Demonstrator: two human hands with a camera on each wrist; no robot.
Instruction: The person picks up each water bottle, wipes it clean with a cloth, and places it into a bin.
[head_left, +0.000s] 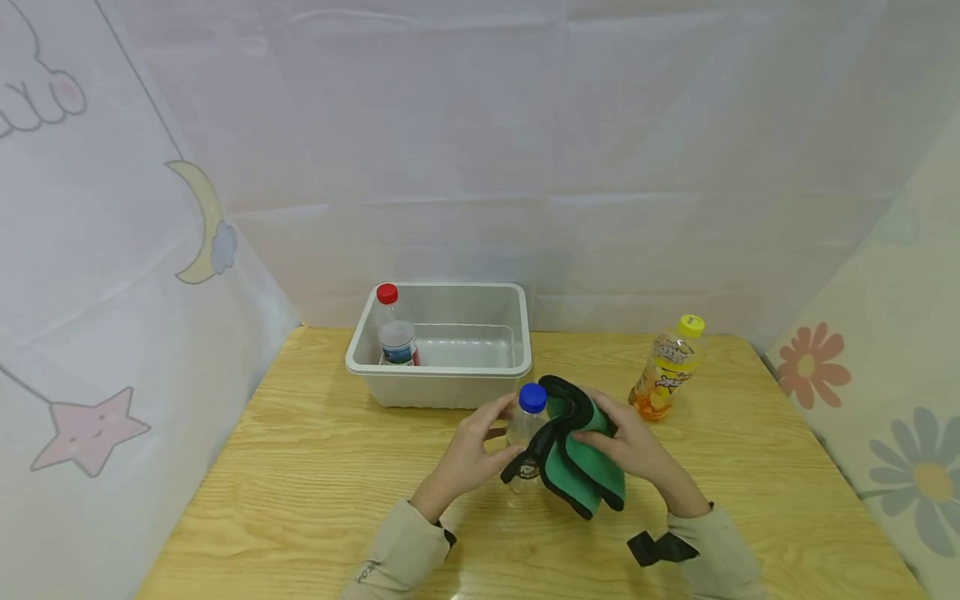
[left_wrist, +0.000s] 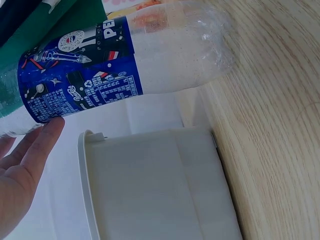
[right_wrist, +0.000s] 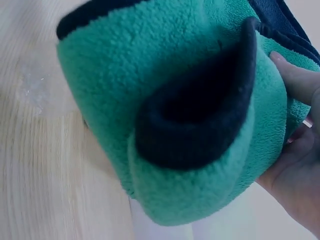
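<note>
A clear plastic bottle (left_wrist: 175, 55) with a blue cap (head_left: 532, 397) stands upright at the front middle of the table. My left hand (head_left: 472, 450) grips it from the left, thumb in front and fingers behind. The left wrist view shows its dark blue Pepsi label (left_wrist: 80, 70). From the other side, my right hand (head_left: 630, 442) holds a folded green cloth (head_left: 577, 471) with black edging, the thumb on top of a fold. The cloth lies against the bottle and covers part of its right side. In the right wrist view the fluffy cloth (right_wrist: 110, 75) fills most of the picture.
Behind the bottle stands a light grey plastic bin (head_left: 438, 387). Inside its left end are a red-capped bottle (head_left: 387, 304) and a labelled bottle lying bottom up (head_left: 397, 342). A yellow-capped bottle (head_left: 667, 371) with orange contents stands at the right. A white curtain (head_left: 450, 167) hangs behind the table.
</note>
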